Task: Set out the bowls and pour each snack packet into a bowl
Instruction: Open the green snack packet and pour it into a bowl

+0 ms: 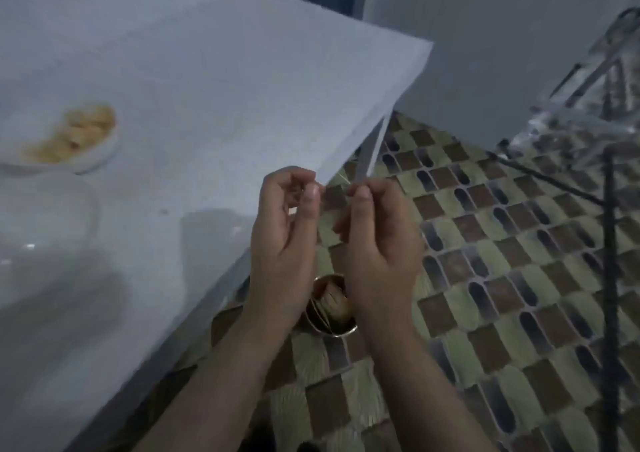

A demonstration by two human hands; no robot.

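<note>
Holding both hands raised side by side past the edge of the pale blue-white table [207, 80], over the tiled floor [485, 278] patterned in brown, green and grey. Left hand [284, 229]: fingers curled inward, thumb pressed against the fingertips [310, 193], apparently pinching something thin; item too small and blurred to identify. Right hand [377, 240]: fingers likewise curled, thumb meeting the forefinger at the top; a fine pale strand seems to run between the two pinches, not resolvable. Whether a clear snack packet is between the hands cannot be told.

Below the wrists, between them and on the floor: small round metal container [330, 309], shiny rim, holding brownish contents and a few thin sticks.

Left of the left fingers, well apart, on the table: white round bowl [74, 139] filled with pale golden-brown snack pieces [76, 131], motion-blurred. Nearer than that bowl, at the left frame edge: clear glass bowl [45, 223], contents not discernible. Just left of the left palm, on the table: faint translucent rectangular shape [214, 229], identity uncertain.

Right of the right fingers, far off: dark metal-framed rack [609, 229] with blurred shiny bars at upper right. Beyond the fingertips: slim pale table leg [372, 150] under the table corner; grey wall [485, 35] behind.
</note>
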